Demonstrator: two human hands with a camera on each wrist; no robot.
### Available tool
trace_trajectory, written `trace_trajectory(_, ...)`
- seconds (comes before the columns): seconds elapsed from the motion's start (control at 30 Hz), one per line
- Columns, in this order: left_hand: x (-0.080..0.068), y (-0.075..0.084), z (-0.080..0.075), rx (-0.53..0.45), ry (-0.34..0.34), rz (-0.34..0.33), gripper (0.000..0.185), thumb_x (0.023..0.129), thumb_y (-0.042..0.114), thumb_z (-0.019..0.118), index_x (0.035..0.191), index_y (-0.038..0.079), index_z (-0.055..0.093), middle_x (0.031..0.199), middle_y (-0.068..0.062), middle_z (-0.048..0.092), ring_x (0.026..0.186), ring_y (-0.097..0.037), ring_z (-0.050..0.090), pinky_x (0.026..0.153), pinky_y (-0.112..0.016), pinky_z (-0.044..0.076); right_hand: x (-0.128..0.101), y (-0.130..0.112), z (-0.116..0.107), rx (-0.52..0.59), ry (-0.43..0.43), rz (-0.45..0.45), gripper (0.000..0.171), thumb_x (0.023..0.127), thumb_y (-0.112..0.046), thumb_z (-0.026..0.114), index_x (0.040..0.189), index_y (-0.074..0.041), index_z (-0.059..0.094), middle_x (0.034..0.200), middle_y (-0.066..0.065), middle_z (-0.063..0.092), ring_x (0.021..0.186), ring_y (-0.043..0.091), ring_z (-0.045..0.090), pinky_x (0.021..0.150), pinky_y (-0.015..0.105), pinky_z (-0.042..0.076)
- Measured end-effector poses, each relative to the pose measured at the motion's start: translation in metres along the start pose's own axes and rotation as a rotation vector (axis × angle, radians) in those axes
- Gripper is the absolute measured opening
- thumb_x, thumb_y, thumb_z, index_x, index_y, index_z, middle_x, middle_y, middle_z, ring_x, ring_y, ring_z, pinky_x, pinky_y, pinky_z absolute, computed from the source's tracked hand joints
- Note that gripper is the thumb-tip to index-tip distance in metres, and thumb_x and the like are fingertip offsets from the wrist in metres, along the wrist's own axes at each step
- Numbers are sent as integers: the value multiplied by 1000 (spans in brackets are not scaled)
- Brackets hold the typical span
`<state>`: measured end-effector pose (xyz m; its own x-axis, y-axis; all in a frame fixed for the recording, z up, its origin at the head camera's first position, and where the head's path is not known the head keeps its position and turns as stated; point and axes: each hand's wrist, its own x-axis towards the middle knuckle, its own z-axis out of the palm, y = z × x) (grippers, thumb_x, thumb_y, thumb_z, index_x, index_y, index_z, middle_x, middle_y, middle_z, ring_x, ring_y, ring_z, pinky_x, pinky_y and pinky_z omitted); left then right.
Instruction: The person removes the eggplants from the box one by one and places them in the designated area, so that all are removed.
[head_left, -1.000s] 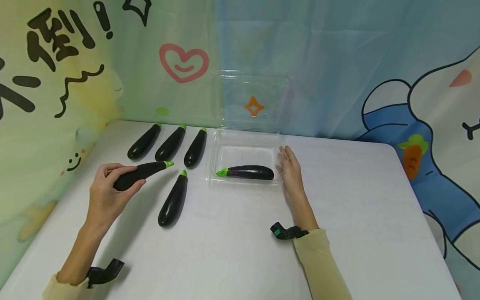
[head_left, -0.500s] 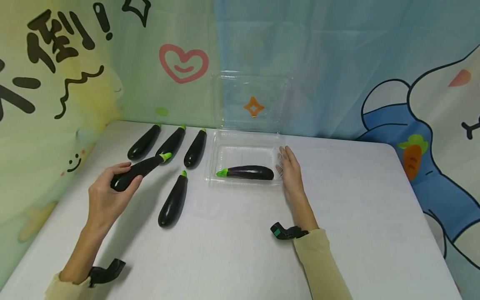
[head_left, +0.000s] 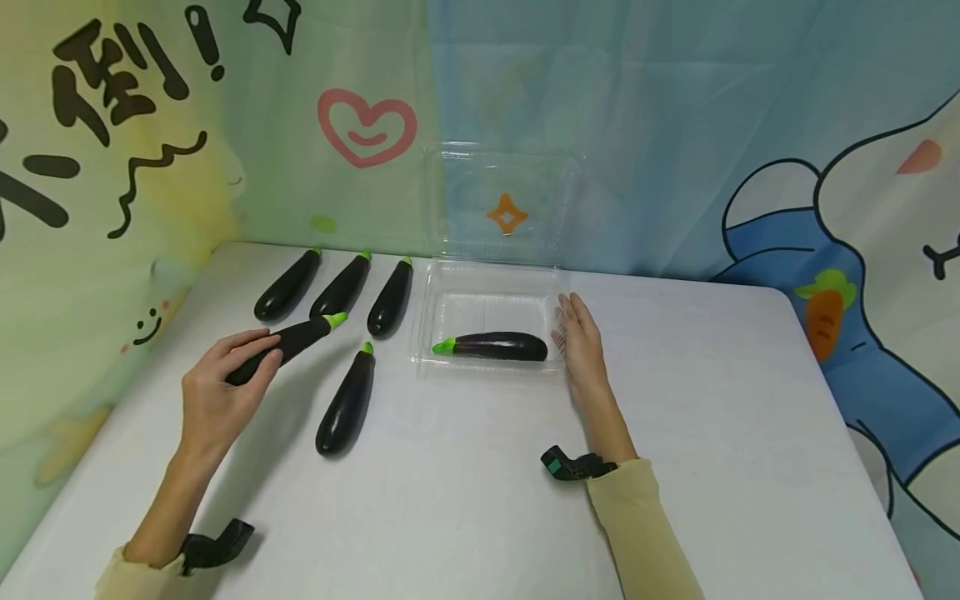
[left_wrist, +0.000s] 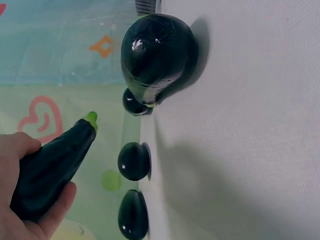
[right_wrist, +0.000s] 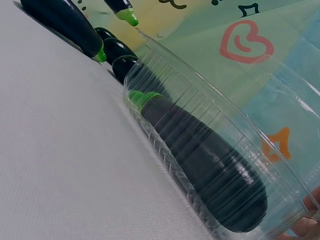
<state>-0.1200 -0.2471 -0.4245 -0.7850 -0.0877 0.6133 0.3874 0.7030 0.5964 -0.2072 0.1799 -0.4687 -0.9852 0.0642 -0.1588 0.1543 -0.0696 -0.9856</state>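
Note:
My left hand [head_left: 221,392] holds a dark eggplant [head_left: 300,336] by its thick end, raised above the table, its green stem end pointing right. In the left wrist view, this eggplant [left_wrist: 55,167] sits between thumb and fingers. My right hand [head_left: 587,350] rests with fairly straight fingers against the right side of a clear plastic box [head_left: 487,367], whose lid stands open at the back. One eggplant [head_left: 498,345] lies along the front inside the box, stem to the left; through the ribbed wall, the right wrist view shows that eggplant [right_wrist: 205,160] too.
Three eggplants lie in a row at the back left, the rightmost eggplant [head_left: 390,298] beside the box. Another eggplant [head_left: 347,404] lies nearer, in front of them. The clear lid [head_left: 502,167] leans up before a printed curtain [head_left: 637,125] behind the white table [head_left: 480,500].
The held eggplant tilts upward, then comes slightly back down and right while my left hand turns over it. The right hand and the box stay put.

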Motion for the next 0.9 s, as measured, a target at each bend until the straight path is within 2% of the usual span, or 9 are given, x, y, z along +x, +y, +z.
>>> trace_trajectory(0.2, 0, 2, 0, -9, 14, -40, 25, 75, -3, 77, 100, 2, 76, 104, -17, 71, 100, 18, 53, 80, 1, 39, -1, 1, -1, -8, -6, -6, 57, 106, -23, 30, 157, -10, 7, 164, 1, 18, 150, 14, 19, 120, 34, 26)
trace_trajectory(0.47, -2, -1, -1, 55, -37, -187, 42, 69, 2, 84, 109, 8, 73, 117, -14, 59, 103, 13, 43, 83, -6, 32, -2, -1, 0, -13, -8, -16, 57, 106, -23, 31, 157, -10, 7, 164, 1, 18, 151, 14, 17, 120, 35, 25)
trace_trajectory(0.7, -4, 1, -2, 85, -26, -271, 38, 73, 5, 81, 110, 9, 72, 106, -9, 54, 92, 7, 43, 76, -14, 34, -1, -2, 0, -17, -6, -14, 57, 106, -24, 31, 157, -10, 8, 163, 1, 19, 151, 13, 18, 120, 34, 26)
trace_trajectory(0.9, -6, 1, -2, 98, -11, -297, 37, 75, 7, 80, 111, 9, 71, 97, -4, 51, 86, 4, 42, 72, -18, 34, -2, -1, 0, -8, -6, -7, 57, 106, -23, 31, 157, -11, 8, 164, 2, 19, 151, 13, 18, 120, 35, 26)
